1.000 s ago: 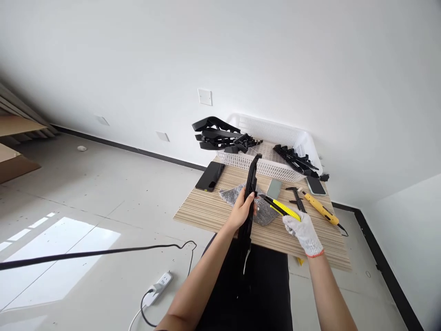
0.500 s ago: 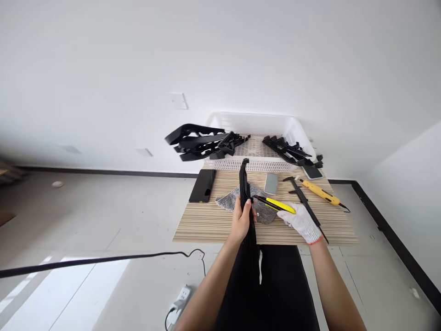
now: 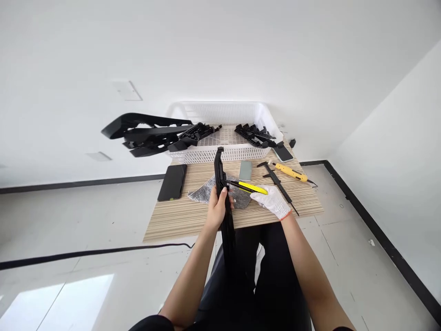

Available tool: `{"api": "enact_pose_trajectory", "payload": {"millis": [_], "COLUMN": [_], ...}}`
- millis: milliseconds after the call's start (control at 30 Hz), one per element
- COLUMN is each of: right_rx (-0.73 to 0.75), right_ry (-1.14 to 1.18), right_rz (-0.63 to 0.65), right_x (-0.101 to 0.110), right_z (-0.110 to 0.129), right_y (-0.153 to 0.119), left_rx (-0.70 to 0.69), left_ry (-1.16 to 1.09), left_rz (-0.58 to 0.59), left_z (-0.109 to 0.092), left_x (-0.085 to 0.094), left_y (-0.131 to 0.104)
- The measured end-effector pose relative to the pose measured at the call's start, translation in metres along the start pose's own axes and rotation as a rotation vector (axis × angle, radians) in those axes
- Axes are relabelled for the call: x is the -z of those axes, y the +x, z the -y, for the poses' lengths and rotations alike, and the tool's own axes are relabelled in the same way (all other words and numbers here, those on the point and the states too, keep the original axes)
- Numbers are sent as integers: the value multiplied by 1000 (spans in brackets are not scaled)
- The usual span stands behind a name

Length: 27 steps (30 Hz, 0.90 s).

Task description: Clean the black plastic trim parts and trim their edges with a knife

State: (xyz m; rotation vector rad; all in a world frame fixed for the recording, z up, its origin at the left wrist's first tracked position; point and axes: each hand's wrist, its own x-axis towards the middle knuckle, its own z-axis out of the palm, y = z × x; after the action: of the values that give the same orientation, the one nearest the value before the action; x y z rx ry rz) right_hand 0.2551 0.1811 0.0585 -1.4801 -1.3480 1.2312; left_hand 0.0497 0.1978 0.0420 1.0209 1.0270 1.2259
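Observation:
My bare left hand (image 3: 217, 207) is closed around a long black plastic part (image 3: 219, 170), which stands over the table's front edge, its lower end above my lap. In a white glove, my right hand (image 3: 272, 200) grips a yellow and black utility knife (image 3: 253, 187). The knife's tip end meets the black part just above my left thumb; whether the blade touches it cannot be made out. Under both lies a grey cloth (image 3: 203, 192) on the striped wooden table (image 3: 179, 216).
A white basket (image 3: 220, 154) at the back holds black parts (image 3: 255, 135); more (image 3: 148, 133) jut out left. Also there: a black phone (image 3: 172, 182), grey block (image 3: 245, 170), calipers (image 3: 278, 185), yellow corded tool (image 3: 291, 172) and another phone (image 3: 283, 153).
The view has shifted, so the table and hands appear further left, and more of my lap shows. Both hands keep their holds, with the knife still against or beside the black part.

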Motion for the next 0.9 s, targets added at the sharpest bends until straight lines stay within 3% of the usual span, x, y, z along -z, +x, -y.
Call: {"api": "enact_pose_trajectory", "payload": {"millis": [367,667,900], "right_rx": [-31,-23,-12], "right_ry": [22,51,-23], "right_rz": [-65,-118,-150], "right_x": [0,-1,-1], "right_z": [-7,-12,-13], "right_y": [3,4,2], "left_rx": [3,-36,-51], "left_ry": [-121,-92,-171], "left_rz": [-31,-64,-28], "left_z": [-5,2,2], "left_x": [-3,1,3], "left_y": [-1,-2,-6]}}
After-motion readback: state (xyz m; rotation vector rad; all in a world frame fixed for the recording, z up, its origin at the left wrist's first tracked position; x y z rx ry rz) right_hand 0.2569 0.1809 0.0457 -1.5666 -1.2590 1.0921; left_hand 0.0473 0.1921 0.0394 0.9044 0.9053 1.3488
